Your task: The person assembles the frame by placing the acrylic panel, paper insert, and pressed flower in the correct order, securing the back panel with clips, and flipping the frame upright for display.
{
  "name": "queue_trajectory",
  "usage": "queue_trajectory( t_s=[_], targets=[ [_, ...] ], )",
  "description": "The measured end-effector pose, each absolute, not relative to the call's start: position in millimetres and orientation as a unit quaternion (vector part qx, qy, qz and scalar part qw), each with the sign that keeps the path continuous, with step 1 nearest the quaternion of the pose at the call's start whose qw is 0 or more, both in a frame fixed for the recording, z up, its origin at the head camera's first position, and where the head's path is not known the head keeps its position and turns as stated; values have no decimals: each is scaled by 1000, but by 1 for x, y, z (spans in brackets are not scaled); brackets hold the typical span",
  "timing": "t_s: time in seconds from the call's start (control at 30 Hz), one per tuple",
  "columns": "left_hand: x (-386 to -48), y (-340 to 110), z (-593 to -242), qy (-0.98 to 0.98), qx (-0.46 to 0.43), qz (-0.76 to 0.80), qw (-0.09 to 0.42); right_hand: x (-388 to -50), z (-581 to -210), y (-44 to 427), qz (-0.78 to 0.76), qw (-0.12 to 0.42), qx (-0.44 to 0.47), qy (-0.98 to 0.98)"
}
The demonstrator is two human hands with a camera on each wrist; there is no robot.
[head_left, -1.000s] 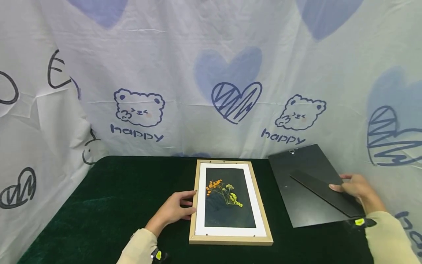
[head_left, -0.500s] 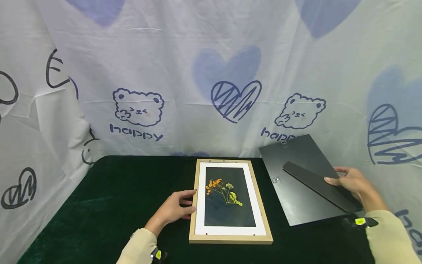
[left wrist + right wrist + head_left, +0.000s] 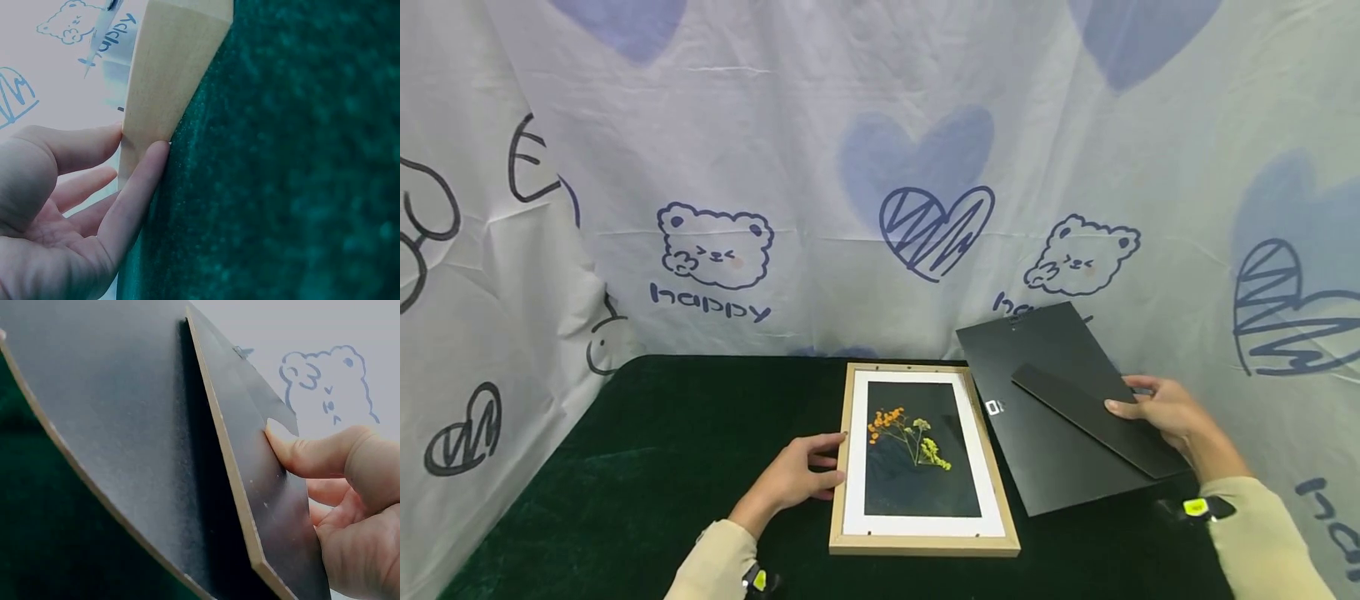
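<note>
A light wooden picture frame (image 3: pixel 925 546) lies on the green cloth, with orange and yellow flowers (image 3: pixel 917 437) on a dark ground inside a white mat (image 3: pixel 988 500). My left hand (image 3: pixel 793 479) touches the frame's left side with extended fingers; in the left wrist view, its fingertips rest against the wooden side (image 3: pixel 169 69). My right hand (image 3: pixel 1168 417) pinches the black backing board (image 3: pixel 1060 467) by its right edge, thumb on the attached stand flap (image 3: pixel 1090 412). The board is tilted, its left edge beside the frame's right side. Fingers behind the board are partly hidden.
Dark green cloth (image 3: pixel 662 483) covers the table. A white curtain (image 3: pixel 850 308) printed with hearts and bears hangs right behind it. Metal hangers (image 3: pixel 994 407) are fixed on the board's edges.
My right hand has moved left, carrying the backing board closer to the frame and raising its far end. My left hand and the frame have stayed in place.
</note>
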State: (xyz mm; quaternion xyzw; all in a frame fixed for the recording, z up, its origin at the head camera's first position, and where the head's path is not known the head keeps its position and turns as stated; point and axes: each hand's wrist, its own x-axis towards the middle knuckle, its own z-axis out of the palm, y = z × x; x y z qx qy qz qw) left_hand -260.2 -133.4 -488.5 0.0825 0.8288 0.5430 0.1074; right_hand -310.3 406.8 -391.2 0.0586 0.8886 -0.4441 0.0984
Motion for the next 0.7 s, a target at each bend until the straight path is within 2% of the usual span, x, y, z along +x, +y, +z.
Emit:
queue_trajectory(
  t_s=[0.7],
  targets=[
    [-262,-133,-491,825,86,548,107,-301,-409,333,-536,64,40,841]
  ],
)
